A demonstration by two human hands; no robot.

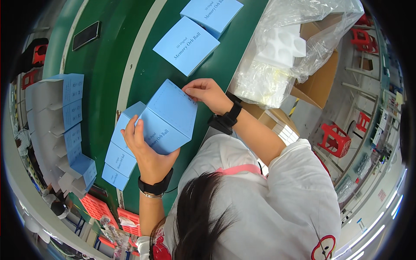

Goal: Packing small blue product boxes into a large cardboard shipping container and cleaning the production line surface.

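A light blue cardboard box [167, 119] with dark print is tilted between my hands above the green table. My left hand [149, 158] grips its near left side, thumb and fingers spread around the corner. At its upper right edge, my right hand [208, 93] has thumb and forefinger pinched together on the cardboard. Just left of it stands a row of several similar blue boxes [119, 159], partly hidden by my left hand and the held box. Farther up the table are two more closed blue boxes, one [186, 45] in front of the other [212, 16].
Several open blue boxes [71, 117] with white insides stand lined up at the left. A dark phone [86, 36] lies at the far left. On the right, a plastic-lined carton [318, 82] holds white moulded foam [281, 47]. Red crates [97, 210] sit at the lower left.
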